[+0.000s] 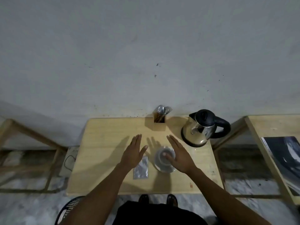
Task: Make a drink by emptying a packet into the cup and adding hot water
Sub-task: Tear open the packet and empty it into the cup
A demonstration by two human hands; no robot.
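Note:
A white cup [162, 157] stands on a white saucer [164, 168] in the middle of the small wooden table [100, 159]. A silvery packet [140, 170] lies flat just left of the saucer. My left hand [134, 153] hovers flat and open above the packet's far end, holding nothing. My right hand [180, 155] is open too, fingers straight, over the cup's right side; its thumb covers part of the cup. A steel kettle [198, 129] with a black lid and handle stands at the table's back right.
A wooden holder [159, 121] with spoons and a fork stands at the back edge against the wall. Another table [266, 143] with a dark book is to the right, a wooden frame to the left. A dark chair [69, 208] is at my lower left.

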